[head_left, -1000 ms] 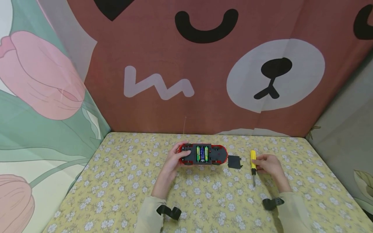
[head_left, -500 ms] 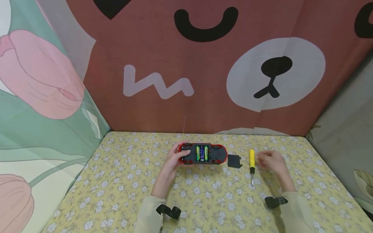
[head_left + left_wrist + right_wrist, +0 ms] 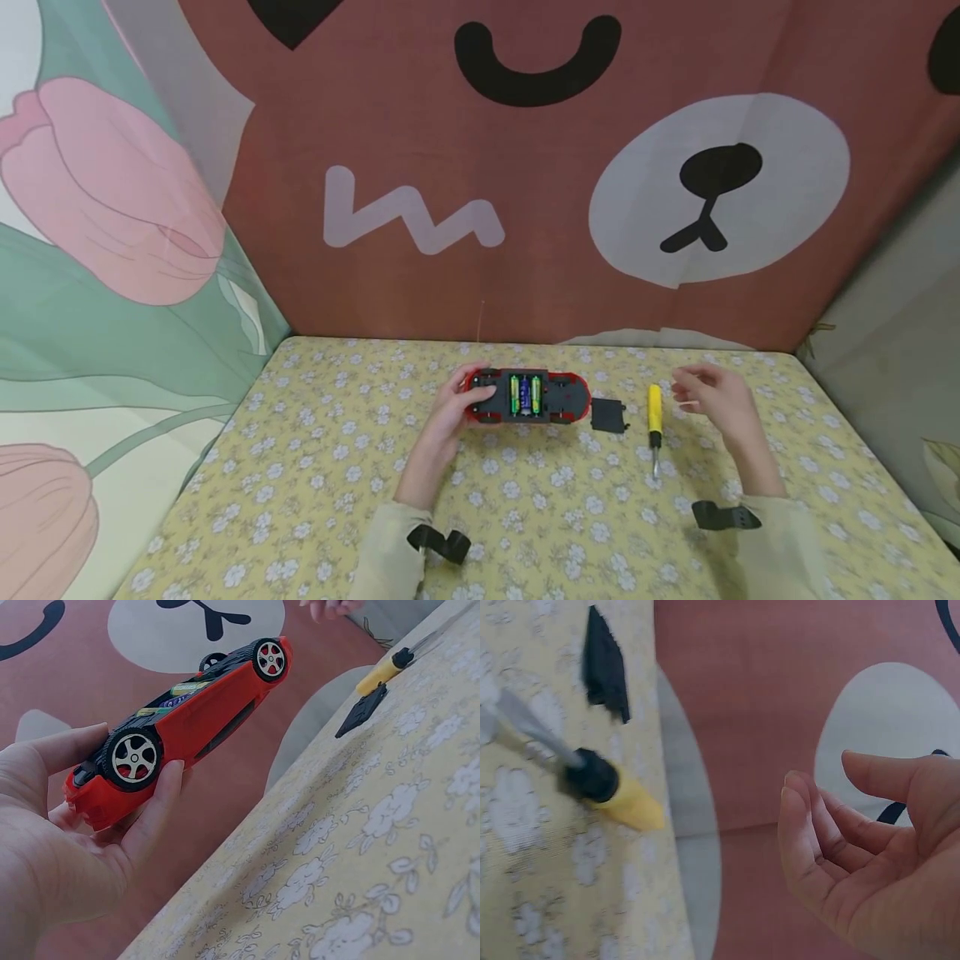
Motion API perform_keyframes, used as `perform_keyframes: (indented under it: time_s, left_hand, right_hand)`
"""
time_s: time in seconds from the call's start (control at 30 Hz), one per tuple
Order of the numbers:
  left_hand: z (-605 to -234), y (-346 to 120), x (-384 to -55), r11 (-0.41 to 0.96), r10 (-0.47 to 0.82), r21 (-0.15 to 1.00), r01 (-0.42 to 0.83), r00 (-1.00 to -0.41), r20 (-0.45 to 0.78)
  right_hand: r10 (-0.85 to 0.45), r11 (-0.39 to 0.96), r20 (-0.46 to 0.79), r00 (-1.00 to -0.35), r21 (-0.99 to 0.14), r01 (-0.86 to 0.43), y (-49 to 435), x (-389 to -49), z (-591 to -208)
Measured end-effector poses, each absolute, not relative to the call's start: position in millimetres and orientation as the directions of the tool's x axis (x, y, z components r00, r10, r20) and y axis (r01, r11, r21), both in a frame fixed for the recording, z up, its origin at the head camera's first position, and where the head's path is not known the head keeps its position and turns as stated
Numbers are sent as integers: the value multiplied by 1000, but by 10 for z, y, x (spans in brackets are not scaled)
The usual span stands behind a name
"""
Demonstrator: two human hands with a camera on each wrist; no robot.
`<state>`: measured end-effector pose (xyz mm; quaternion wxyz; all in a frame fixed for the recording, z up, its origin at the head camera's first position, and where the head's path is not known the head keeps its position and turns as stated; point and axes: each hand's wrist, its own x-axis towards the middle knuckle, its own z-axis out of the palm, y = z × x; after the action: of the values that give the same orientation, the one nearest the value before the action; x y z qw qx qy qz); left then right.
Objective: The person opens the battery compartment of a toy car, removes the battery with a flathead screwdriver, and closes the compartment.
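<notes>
My left hand (image 3: 444, 421) grips a red toy car (image 3: 568, 397) by one end, thumb across its black underside. The car is upside down, and its uncovered battery bay shows green and blue batteries (image 3: 525, 394). In the left wrist view the car (image 3: 214, 724) is tilted above the table, its far end higher. A black battery cover (image 3: 608, 415) lies to the right of the car. Beyond it rests a yellow-handled screwdriver (image 3: 655, 417), tip toward me. My right hand (image 3: 722, 402) hovers right of the screwdriver, fingers loosely bent with nothing between them in the right wrist view.
A yellow flowered cloth (image 3: 330, 500) covers the table. Behind it hangs a brown backdrop (image 3: 420, 300) with a printed bear face, with more printed fabric (image 3: 142, 333) on the left side. A black camera strap circles each wrist.
My right hand has let go of the screwdriver's handle and moved away to the right and up. The screwdriver stays on the table. My left hand keeps the car in nearly the same place.
</notes>
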<state>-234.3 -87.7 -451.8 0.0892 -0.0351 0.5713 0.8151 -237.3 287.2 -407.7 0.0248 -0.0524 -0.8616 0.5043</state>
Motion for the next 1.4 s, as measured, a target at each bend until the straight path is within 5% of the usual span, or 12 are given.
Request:
perform_keyframes:
  time_s: [0.83,1.4]
  left_hand:
    - [-4524,-875,-2341,-345,110,922,-179,-983,-149]
    - [-4525,-862,-2351,-345,99,918,-194,-980,-170]
  right_hand:
    - [22,422,151,-988,-898,-128,2491,-2359,-3575]
    - [-85,358,129,-988,-921,-152,2021,-2400,-3496]
